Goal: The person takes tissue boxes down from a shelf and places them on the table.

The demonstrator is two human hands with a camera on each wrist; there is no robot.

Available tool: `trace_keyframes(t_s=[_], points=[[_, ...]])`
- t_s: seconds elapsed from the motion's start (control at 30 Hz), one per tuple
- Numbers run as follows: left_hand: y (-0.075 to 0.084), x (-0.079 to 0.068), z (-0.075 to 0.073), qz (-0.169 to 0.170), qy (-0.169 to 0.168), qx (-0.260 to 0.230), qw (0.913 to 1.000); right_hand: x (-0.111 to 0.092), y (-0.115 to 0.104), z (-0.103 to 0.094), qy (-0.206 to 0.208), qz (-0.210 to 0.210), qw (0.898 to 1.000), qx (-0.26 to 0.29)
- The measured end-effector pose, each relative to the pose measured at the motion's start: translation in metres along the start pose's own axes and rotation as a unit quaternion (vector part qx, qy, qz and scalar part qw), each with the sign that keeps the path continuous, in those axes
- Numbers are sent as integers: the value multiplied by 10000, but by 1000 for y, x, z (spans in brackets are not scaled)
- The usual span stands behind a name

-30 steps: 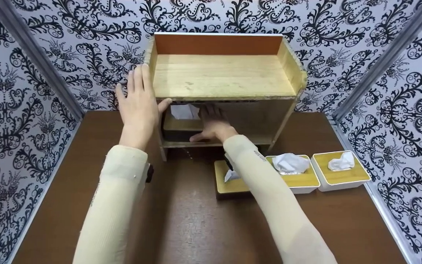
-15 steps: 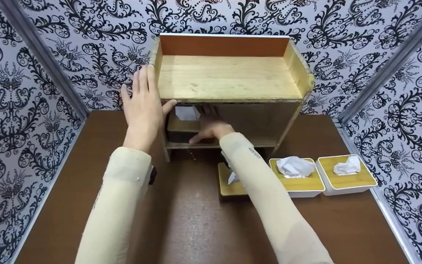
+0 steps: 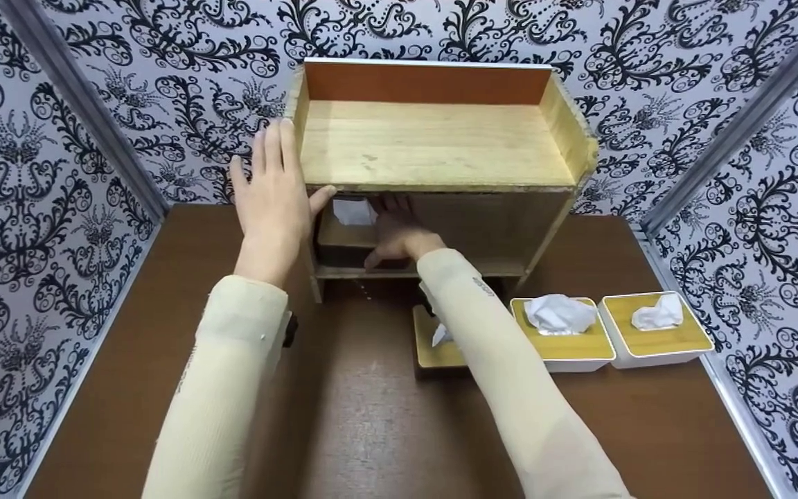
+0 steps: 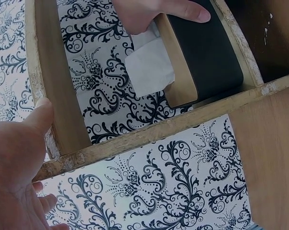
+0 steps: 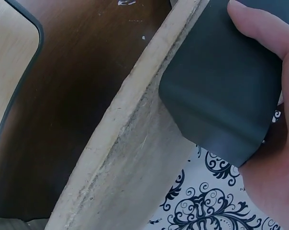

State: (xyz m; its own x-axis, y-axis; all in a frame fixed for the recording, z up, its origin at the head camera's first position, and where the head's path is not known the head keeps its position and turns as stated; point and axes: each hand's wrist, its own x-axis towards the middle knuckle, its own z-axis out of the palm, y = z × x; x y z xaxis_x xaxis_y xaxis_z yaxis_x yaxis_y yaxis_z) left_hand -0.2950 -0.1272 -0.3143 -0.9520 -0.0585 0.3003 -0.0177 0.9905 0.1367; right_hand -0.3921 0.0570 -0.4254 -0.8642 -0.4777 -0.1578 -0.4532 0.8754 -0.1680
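A wooden shelf unit (image 3: 433, 149) stands on the brown table. My left hand (image 3: 271, 201) rests on its left side with straight fingers, the thumb reaching over the front edge. Inside the lower compartment, at the left, sits a dark tissue box (image 3: 343, 255) with a wood-coloured top and a white tissue (image 3: 352, 212) sticking out. My right hand (image 3: 399, 229) grips that box at its right end. In the left wrist view its thumb (image 4: 190, 10) lies on the dark front face. The fingertips are in shadow under the upper board.
Another dark tissue box (image 3: 433, 357) stands before the shelf, partly hidden by my right sleeve. To its right are a white tissue box (image 3: 575, 346) and a smaller white one (image 3: 655, 339), both with wood-coloured tops. Patterned walls (image 3: 184, 104) enclose the table.
The view has shifted slightly, so the scene sits a little further right. My right thumb has moved slightly on the box. My left hand stays on the shelf's side.
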Motion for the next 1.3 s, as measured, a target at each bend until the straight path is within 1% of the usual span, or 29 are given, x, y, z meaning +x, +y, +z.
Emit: trace_keyframes(t_s=[0.17, 0.3, 0.4, 0.63, 0.83, 1.1, 1.3], points=[[0, 0, -1, 8, -10, 30, 10000, 1, 0, 0, 121, 12, 9998, -165], [0, 0, -1, 1, -76, 43, 10000, 0, 1, 3, 224, -17, 9996, -171], [0, 0, -1, -10, -119, 56, 9999, 0, 2, 4, 299, -10, 9995, -61], [0, 0, 0, 12, -85, -124, 9999, -4, 6, 6, 202, 62, 9995, 242], [0, 0, -1, 4, -151, -25, 9999, -8, 9, 3, 354, 19, 9989, 296], [-1, 0, -1, 37, -185, -26, 9998, -25, 15, 7, 866, -81, 9962, 70], [-2, 1, -1, 43, -207, -32, 9998, -42, 18, 7, 1092, -129, 9938, -143]])
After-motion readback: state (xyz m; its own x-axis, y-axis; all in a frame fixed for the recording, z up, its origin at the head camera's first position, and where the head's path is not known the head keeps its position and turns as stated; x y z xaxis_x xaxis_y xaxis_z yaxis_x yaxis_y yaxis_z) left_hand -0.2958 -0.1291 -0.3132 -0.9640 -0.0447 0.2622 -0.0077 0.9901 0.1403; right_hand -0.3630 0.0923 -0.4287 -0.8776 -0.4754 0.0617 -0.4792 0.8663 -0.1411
